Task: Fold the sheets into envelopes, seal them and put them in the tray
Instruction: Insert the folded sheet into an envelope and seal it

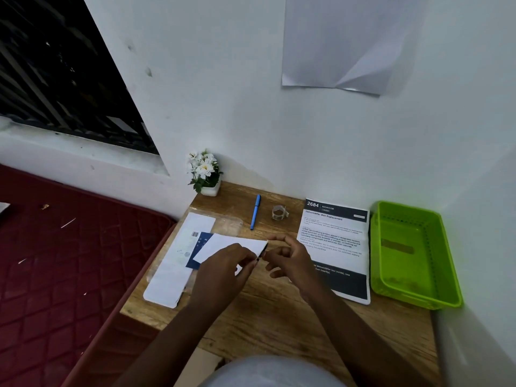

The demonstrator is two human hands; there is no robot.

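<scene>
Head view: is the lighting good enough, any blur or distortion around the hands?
Head view: dim, even light with no glare on the table; wide-angle bending at the edges; the left hand and right hand slightly soft where they hold the folded sheet; green tray oversaturated.

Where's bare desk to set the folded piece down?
Free: wood at the near edge of the desk, below both hands, and a strip between blue pen and tape roll. Green tray looks empty. Crowded: left paper stack, printed sheet on the right.
</scene>
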